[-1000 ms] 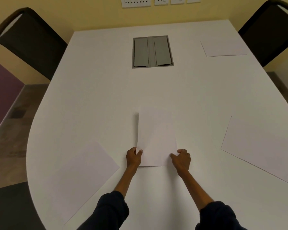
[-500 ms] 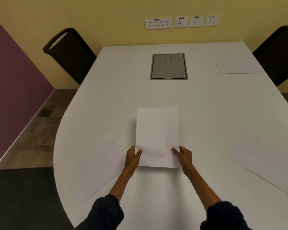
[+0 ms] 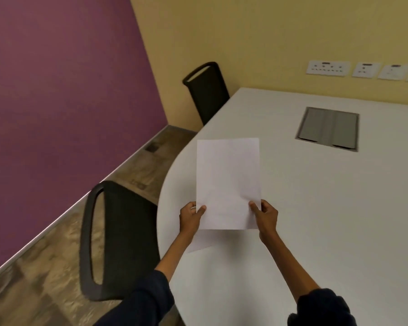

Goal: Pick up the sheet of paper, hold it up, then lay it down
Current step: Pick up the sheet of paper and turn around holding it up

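Room: purple wall at ten o'clock, yellow wall at one o'clock, white table (image 3: 316,231) filling the right; half a second ago I faced the table squarely — my head has since swung left, so a black chair (image 3: 118,241) now shows at eight o'clock.
Sheet: the sheet of paper (image 3: 227,182) has come up off the table; it stands nearly upright before me at centre, clear of the surface, another sheet (image 3: 200,243) partly hidden below it.
Left hand: my left hand (image 3: 190,220) is closed, thumb pinching the lower left edge.
Right hand: my right hand (image 3: 265,216) is closed likewise on the lower right edge.
Meaning: pick-up done, hold-up under way I judge — laying it down remains.
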